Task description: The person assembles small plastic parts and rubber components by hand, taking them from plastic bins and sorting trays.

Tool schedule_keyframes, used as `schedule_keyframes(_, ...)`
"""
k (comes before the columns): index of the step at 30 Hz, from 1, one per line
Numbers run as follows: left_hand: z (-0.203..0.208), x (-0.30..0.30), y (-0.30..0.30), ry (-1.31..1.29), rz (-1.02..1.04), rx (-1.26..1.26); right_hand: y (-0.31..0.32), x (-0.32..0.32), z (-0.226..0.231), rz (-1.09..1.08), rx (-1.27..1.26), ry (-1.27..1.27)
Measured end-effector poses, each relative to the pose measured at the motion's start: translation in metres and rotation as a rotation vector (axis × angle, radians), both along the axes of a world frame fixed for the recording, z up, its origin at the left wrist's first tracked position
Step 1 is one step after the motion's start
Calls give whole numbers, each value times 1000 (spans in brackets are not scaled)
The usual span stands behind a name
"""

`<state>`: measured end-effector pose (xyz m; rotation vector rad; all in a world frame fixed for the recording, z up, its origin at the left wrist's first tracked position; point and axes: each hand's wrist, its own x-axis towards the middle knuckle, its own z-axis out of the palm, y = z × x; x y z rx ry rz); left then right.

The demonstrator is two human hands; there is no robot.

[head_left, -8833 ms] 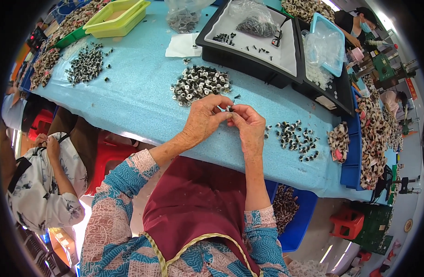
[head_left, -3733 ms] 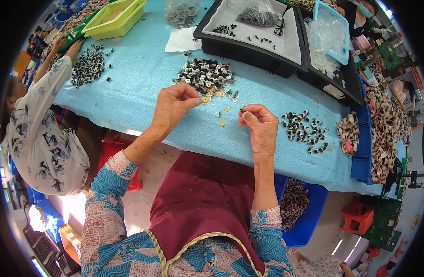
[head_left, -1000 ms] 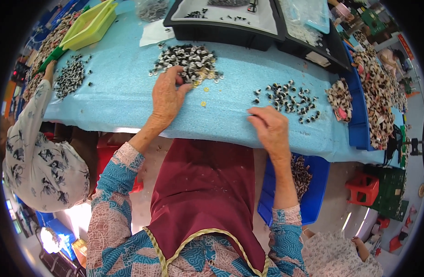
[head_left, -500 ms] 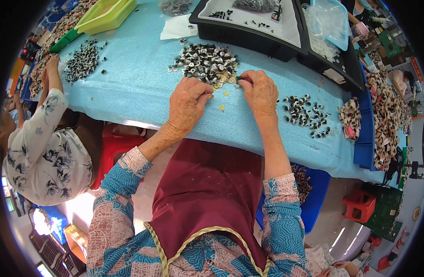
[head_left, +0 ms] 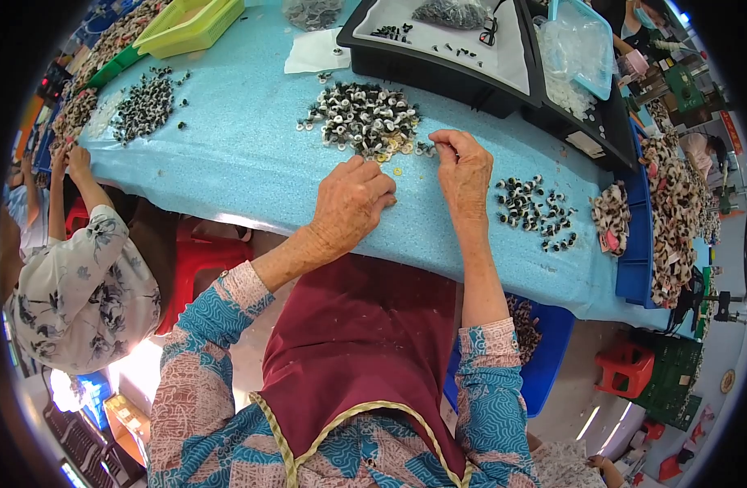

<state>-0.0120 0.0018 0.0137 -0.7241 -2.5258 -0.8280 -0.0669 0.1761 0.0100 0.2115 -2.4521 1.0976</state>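
Observation:
A pile of small black-and-white plastic pieces (head_left: pixel 361 114) lies on the blue table cover in front of me, with yellow rings (head_left: pixel 404 146) along its near right edge. My left hand (head_left: pixel 349 203) rests on the cover just nearer than the pile, fingers curled and thumb and forefinger together at the tips. What they pinch, if anything, is too small to make out. To the right of the pile is my right hand (head_left: pixel 466 172), its thumb and forefinger closed beside a few small dark-and-white pieces (head_left: pixel 425 150). Whether it grips one I cannot make out.
A looser group of black-and-white pieces (head_left: pixel 536 207) lies right of my right hand. Black trays (head_left: pixel 447 77) stand behind, and a blue bin (head_left: pixel 636 272) of spotted plush pieces at the right. Another person (head_left: pixel 97 285) sits at the left beside another heap (head_left: pixel 144 106).
My left hand has moved right and toward me, over the spot where a loose yellow ring lay. My right hand has shifted slightly right. The other person's hands have moved nearer the table edge.

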Motion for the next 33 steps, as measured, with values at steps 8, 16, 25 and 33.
schedule_keyframes(8, -9, 2, -13, -54, 96, 241, 10, -30, 0, 59, -31, -6)
schedule_keyframes(16, -11, 4, -18, -109, 170, 479, 13, -24, 16, 192, -378, -351)
schedule_keyframes(25, -11, -1, -16, -208, 192, 646, 1, -25, 27, 260, 42, -154)
schedule_keyframes(33, -8, 4, -21, -203, 206, 587, 47, -101, 107, 184, -87, -202)
